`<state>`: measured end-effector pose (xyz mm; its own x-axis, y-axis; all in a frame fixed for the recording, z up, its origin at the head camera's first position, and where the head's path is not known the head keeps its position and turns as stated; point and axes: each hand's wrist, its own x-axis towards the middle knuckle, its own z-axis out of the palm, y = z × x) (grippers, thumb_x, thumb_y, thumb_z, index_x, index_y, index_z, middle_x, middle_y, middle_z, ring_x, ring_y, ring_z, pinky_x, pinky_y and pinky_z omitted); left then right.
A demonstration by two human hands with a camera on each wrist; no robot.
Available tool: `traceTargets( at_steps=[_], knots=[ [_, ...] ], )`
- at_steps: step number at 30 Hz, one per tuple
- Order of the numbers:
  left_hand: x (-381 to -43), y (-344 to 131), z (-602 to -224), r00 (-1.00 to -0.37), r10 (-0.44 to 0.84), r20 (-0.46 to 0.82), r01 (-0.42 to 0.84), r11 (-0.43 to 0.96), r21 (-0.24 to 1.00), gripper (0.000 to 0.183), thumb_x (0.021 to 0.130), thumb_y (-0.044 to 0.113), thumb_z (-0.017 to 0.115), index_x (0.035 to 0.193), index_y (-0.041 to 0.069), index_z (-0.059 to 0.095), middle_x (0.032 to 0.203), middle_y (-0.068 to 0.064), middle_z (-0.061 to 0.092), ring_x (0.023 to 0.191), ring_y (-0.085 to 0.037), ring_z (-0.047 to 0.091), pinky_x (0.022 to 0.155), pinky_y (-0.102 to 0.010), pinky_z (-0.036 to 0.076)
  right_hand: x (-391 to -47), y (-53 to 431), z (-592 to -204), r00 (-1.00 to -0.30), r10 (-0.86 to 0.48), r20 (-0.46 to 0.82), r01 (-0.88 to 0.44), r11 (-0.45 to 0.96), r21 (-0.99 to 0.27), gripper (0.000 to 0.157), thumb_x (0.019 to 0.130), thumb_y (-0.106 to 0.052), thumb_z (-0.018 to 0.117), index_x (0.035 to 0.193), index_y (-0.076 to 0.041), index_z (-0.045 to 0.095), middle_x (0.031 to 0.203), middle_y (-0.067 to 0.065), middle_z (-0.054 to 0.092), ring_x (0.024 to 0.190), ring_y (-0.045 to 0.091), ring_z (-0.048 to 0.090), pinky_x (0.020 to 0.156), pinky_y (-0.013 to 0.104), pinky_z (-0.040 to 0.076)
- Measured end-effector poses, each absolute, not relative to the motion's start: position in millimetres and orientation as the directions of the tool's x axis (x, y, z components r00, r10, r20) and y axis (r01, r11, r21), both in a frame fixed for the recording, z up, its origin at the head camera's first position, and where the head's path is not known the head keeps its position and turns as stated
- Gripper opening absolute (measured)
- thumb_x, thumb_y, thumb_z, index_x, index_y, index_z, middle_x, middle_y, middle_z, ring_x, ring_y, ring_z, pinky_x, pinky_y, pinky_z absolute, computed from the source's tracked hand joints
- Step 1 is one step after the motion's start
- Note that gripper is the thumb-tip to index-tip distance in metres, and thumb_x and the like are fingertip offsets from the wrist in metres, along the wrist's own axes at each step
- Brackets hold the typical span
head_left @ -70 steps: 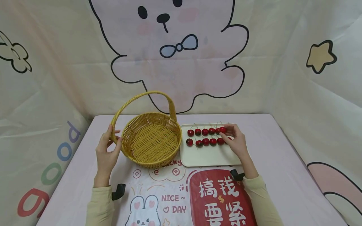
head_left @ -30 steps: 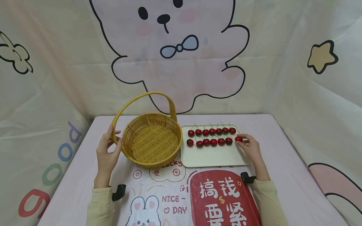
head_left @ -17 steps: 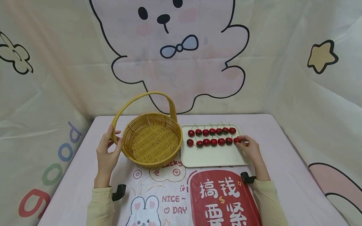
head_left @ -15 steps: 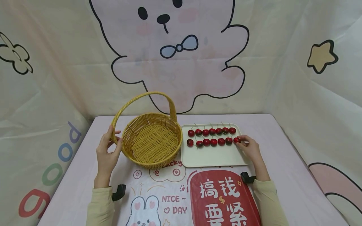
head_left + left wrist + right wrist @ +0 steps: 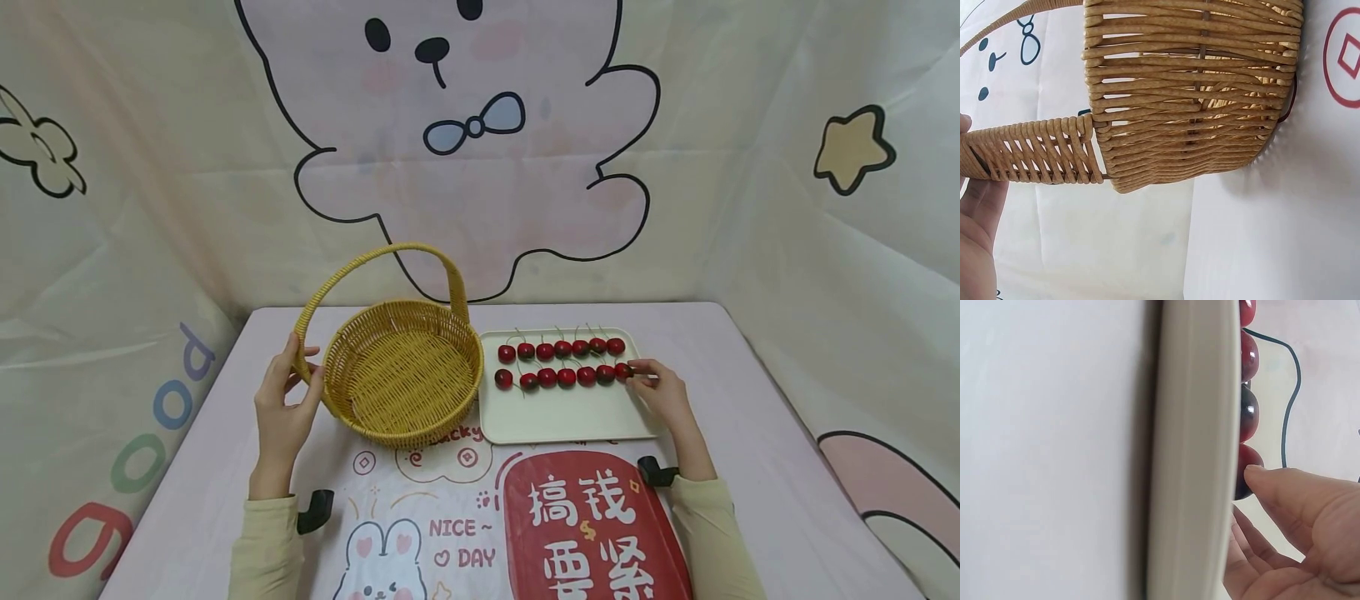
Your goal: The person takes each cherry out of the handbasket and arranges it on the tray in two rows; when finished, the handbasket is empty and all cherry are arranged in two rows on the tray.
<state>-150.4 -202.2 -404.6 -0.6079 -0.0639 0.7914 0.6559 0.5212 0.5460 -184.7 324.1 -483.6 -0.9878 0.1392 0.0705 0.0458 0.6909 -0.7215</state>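
Observation:
My left hand [image 5: 285, 408] holds the left side of the handle of a yellow woven basket [image 5: 405, 437]. In the left wrist view, fingers [image 5: 985, 206] reach round the wrapped handle [image 5: 1029, 153] where it meets the basket wall [image 5: 1191, 94]. The inside of the basket shows only bare weave. To its right lies a cream tray [image 5: 562, 421] bearing two rows of dark red cherries with stems. At the right end of the front row, my right hand [image 5: 663, 396] pinches a cherry [image 5: 623, 372]. The right wrist view shows the thumb [image 5: 1266, 481] against this cherry [image 5: 1247, 469]; the other fingertips are partly hidden.
The back row ends in a cherry [image 5: 616, 346] just behind the pinched one. Basket and tray stand nearly touching on a table [image 5: 750, 467] with a printed cloth. A fabric backdrop [image 5: 480, 200] rises behind the table and along both sides.
My right hand has moved from the back row's right end to the front row's. The cherry it pinches has shifted slightly left, to the row's end, and turned. My left hand stays put.

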Motion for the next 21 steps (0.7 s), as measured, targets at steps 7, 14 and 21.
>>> traceTargets(
  at_steps=[7,14,21],
  knots=[
    [-150.0,-201.8,-402.9,-0.612,-0.057,0.789,0.652,0.529,0.544,0.067,0.072,-0.023,0.06,0.134,-0.002,0.042,0.099,-0.026,0.059,0.086,0.0,0.055,0.083,-0.007,0.046,-182.2,322.1,-481.1,-0.989,0.137,0.057,0.056,0.698,-0.714,0.032,0.089,-0.009,0.06,0.119,0.002,0.056,0.115,0.028,0.058,0.096,0.036,0.06,0.072,0.022,0.047],
    [-148.3,-203.6,-400.4,-0.653,-0.037,0.756,0.626,0.537,0.566,0.07,0.074,-0.021,0.061,0.137,0.001,0.04,0.102,-0.025,0.058,0.09,0.005,0.055,0.085,-0.007,0.044,-182.0,320.5,-480.6,-0.99,0.135,0.048,0.061,0.699,-0.713,0.032,0.09,-0.01,0.059,0.119,0.002,0.055,0.117,0.028,0.057,0.099,0.039,0.06,0.083,0.044,0.051],
    [-154.7,-210.7,-408.1,-0.679,-0.03,0.733,0.605,0.542,0.583,0.071,0.075,-0.02,0.061,0.138,0.003,0.039,0.107,-0.023,0.059,0.092,0.003,0.057,0.086,-0.007,0.043,-181.9,320.1,-479.1,-0.99,0.125,0.062,0.045,0.709,-0.704,0.032,0.09,-0.01,0.059,0.119,0.003,0.055,0.115,0.029,0.057,0.098,0.04,0.06,0.083,0.046,0.05]
  ],
)
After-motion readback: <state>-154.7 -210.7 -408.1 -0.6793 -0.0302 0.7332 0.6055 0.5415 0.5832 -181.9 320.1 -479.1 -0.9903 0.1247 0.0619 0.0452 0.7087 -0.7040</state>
